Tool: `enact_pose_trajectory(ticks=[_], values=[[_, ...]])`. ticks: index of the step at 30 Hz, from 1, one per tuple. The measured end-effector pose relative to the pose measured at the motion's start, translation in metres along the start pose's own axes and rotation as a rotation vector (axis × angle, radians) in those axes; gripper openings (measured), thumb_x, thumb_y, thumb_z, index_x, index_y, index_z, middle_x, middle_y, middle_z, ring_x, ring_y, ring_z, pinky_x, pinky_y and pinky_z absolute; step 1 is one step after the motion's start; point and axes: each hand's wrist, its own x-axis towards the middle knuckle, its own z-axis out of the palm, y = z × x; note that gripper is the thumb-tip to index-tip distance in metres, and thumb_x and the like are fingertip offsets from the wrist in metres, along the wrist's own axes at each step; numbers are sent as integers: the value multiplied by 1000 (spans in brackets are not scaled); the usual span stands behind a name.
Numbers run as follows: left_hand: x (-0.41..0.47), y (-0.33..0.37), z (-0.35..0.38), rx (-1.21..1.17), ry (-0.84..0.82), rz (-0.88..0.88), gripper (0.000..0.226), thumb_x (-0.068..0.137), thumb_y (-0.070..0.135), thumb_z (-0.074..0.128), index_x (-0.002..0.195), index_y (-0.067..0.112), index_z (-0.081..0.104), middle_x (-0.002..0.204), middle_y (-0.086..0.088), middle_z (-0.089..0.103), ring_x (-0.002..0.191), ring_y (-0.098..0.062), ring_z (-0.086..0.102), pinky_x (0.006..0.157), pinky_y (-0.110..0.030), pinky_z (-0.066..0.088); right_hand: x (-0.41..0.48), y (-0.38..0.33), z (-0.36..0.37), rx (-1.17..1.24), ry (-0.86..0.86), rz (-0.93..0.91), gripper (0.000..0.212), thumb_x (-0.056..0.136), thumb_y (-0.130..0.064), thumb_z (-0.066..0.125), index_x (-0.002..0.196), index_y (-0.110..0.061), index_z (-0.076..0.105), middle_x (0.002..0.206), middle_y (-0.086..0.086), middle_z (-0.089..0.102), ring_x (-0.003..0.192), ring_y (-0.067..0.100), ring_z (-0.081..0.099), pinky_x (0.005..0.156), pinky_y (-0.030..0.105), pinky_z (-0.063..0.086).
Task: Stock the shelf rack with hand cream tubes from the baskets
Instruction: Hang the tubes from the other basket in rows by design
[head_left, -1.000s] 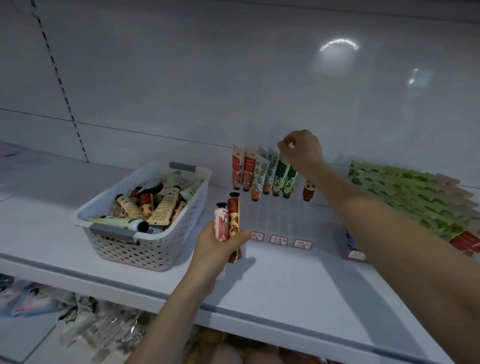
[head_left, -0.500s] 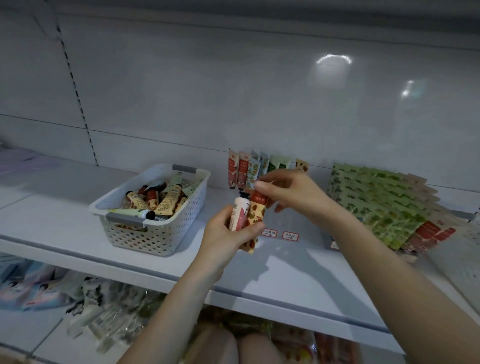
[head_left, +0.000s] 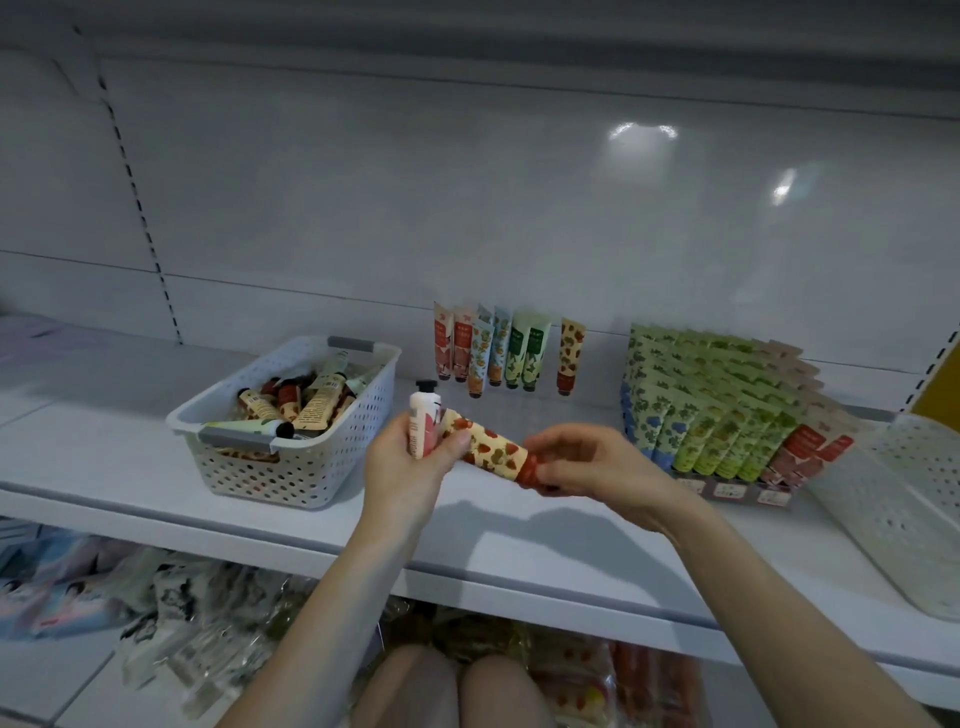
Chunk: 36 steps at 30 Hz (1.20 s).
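My left hand (head_left: 405, 467) has its grip curled around a white-pink tube (head_left: 423, 415), upright above the shelf (head_left: 571, 545). My right hand (head_left: 597, 467) pinches with its grip the red cap of the strawberry tube (head_left: 493, 452), which lies across between both hands, right of the basket (head_left: 311, 467).

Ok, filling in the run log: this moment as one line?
left hand: grips white tube and strawberry tube | right hand: pinches strawberry tube's red cap | basket: holds tubes | racked tubes: upright at back
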Motion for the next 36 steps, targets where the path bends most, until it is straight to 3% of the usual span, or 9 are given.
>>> enact_pose_trajectory(ticks=[4,7,13,18,23,26,29,33,36], values=[[-1,1,11,154,-105,106,20,79,10,71,79,24,58,79,5,63,76,-6,59,61,-9,47,-1,-1,1,-329,42,-122,7,84,-23,67,90,-22,69,84,-6,69,71,-1,62,66,15,51],[0,-2,20,192,-145,138,20,79,12,71,82,26,58,80,7,63,76,-5,59,60,-5,45,3,0,3,-485,96,-219,9,84,-25,66,92,-23,70,83,-6,68,71,2,61,65,22,52],[10,-11,22,28,-108,38,15,83,9,68,84,22,59,81,3,62,77,-11,58,76,-29,51,20,8,-12,-461,337,-129,23,82,-17,69,101,-7,62,93,6,67,85,21,65,78,36,56],[18,-21,17,1,-110,-28,16,86,9,64,86,23,57,84,0,63,80,-12,64,71,-23,52,59,-5,-43,-243,576,-2,23,82,-4,64,101,-6,50,98,13,64,88,27,66,75,38,58],[30,-30,11,-2,-85,-59,15,86,11,63,87,25,58,88,-2,64,78,-9,65,65,-18,51,101,-31,-64,-463,744,-39,28,91,-12,49,101,13,57,94,28,66,86,41,65,76,53,53],[38,-35,9,-14,-67,-70,15,86,10,63,87,24,58,87,-3,64,78,-12,64,65,-19,50,123,-39,-69,-559,776,-35,25,89,-11,49,92,11,59,85,27,66,67,30,60,61,39,53],[42,-39,7,-18,-65,-74,14,86,10,63,88,23,58,85,-2,64,76,-11,64,63,-18,50,144,-38,-72,-616,781,28,21,85,-5,46,64,-7,46,66,14,53,53,18,44,42,20,36],[46,-46,3,-24,-64,-85,14,86,10,64,87,22,58,82,-1,64,71,-8,63,60,-14,49,158,-29,-73,-636,766,55,11,86,-3,47,76,-9,47,78,14,59,64,22,54,48,24,39],[48,-49,0,-28,-56,-101,14,86,10,63,88,23,58,82,0,63,71,-7,63,59,-14,49,162,-24,-75,-672,765,55,7,87,-1,46,84,-6,49,79,14,57,57,19,47,44,23,35]])
